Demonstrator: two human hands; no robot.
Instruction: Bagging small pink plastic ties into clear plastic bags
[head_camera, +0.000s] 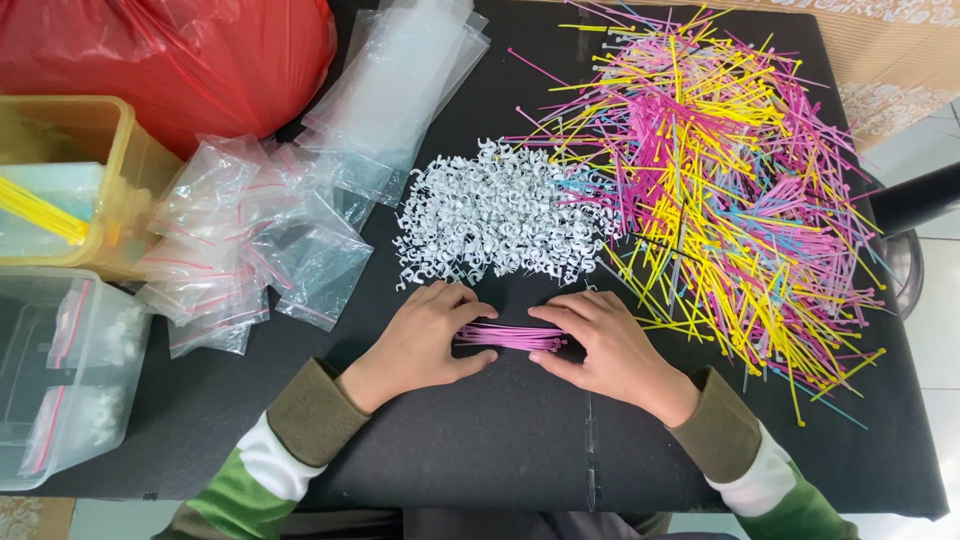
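Note:
A small bundle of pink cable ties (510, 337) lies flat on the black table (500, 440), held at both ends. My left hand (420, 335) grips its left end and my right hand (600, 345) grips its right end, fingers curled around the ties. Just beyond my hands sits a heap of small white clips (495, 215). To the right spreads a big loose pile of pink, yellow and blue cable ties (730, 170).
Small clear zip bags (250, 240) are heaped at the left, with larger clear bags (410, 70) behind. A yellow tub (110, 130) and a clear plastic box (60, 380) stand at the left edge. A red plastic bag (180, 55) lies at the back left.

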